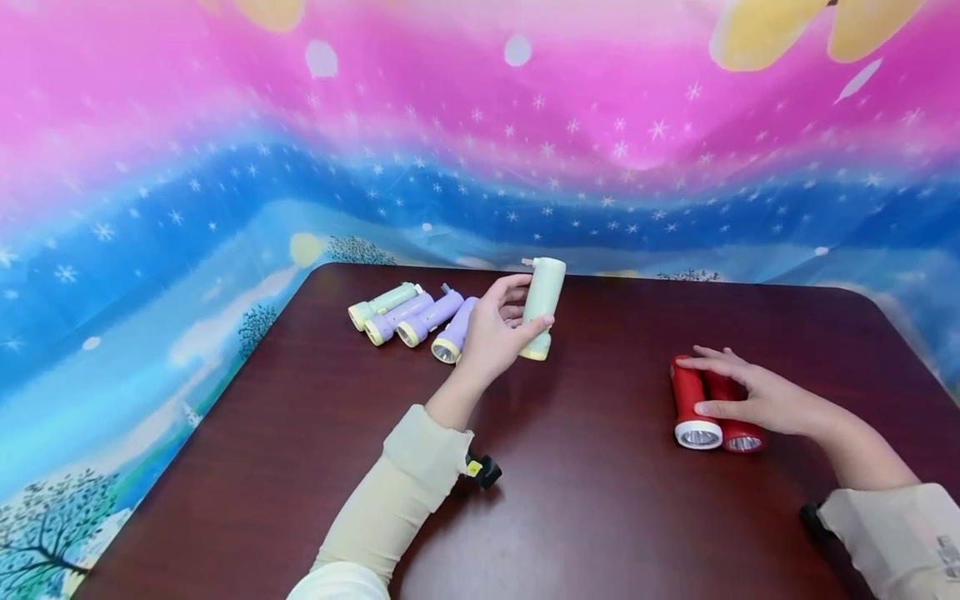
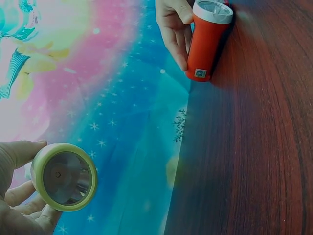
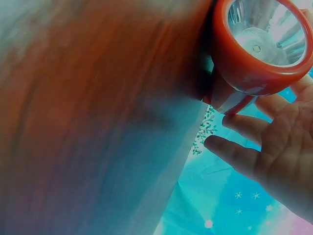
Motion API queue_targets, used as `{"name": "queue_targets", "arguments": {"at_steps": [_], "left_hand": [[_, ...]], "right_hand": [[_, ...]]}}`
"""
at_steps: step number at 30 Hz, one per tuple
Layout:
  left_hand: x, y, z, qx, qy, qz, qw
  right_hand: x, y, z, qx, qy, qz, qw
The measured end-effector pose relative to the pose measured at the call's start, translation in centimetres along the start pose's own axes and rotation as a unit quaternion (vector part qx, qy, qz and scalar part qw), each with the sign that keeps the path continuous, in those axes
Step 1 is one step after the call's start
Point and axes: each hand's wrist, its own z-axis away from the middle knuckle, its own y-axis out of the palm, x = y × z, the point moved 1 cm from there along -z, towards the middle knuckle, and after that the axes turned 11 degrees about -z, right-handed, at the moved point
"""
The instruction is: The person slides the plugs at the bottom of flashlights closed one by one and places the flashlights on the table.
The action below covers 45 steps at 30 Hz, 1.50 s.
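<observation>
My left hand [image 1: 491, 329] holds a pale green flashlight [image 1: 546, 292] raised above the table, with the lamp end down. In the left wrist view the yellow rim and lens [image 2: 67, 177] of that flashlight face the camera. Two red flashlights lie side by side on the right: one with a white rim [image 1: 686, 396], the other with a red rim [image 1: 742, 440]. Over them reaches my right hand [image 1: 772, 400], its thumb and forefinger touching the top of the white-rimmed one. Its other fingers, fairly straight, show beside the red-rimmed flashlight [image 3: 264, 78] in the right wrist view.
At the table's far left lie a green flashlight [image 1: 386, 302] and purple flashlights [image 1: 431, 315], lamp ends facing me; my left hand partly hides one purple flashlight. The dark brown table [image 1: 592, 500] ends at a colourful backdrop cloth [image 1: 480, 150].
</observation>
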Motion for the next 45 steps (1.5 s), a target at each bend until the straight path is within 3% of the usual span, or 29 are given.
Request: {"name": "queue_targets", "arguments": {"at_steps": [10,20,27,39,45], "left_hand": [[-0.5,0.2,0.0,-0.002,0.005,0.012,0.9999],[-0.3,1.0,0.6,-0.002,-0.005,0.018,0.9998],[-0.6,1.5,0.7,-0.015,0.004,0.014,0.9998],[-1.2,2.5,0.6,-0.006,0.012,0.015,0.9998],[-1.4,2.9,0.8,-0.001,0.016,0.022,0.9996]], "right_hand": [[0.9,-0.5,-0.8,-0.002,0.016,0.022,0.9996],[3.2,0.0,-1.9,-0.034,0.018,-0.003,0.9993],[4.9,0.5,-3.5,-0.065,-0.019,-0.029,0.9973],[7.7,1.2,-5.9,-0.09,-0.047,-0.104,0.9893],[9.2,1.6,-6.8,-0.114,-0.066,-0.116,0.9845]]}}
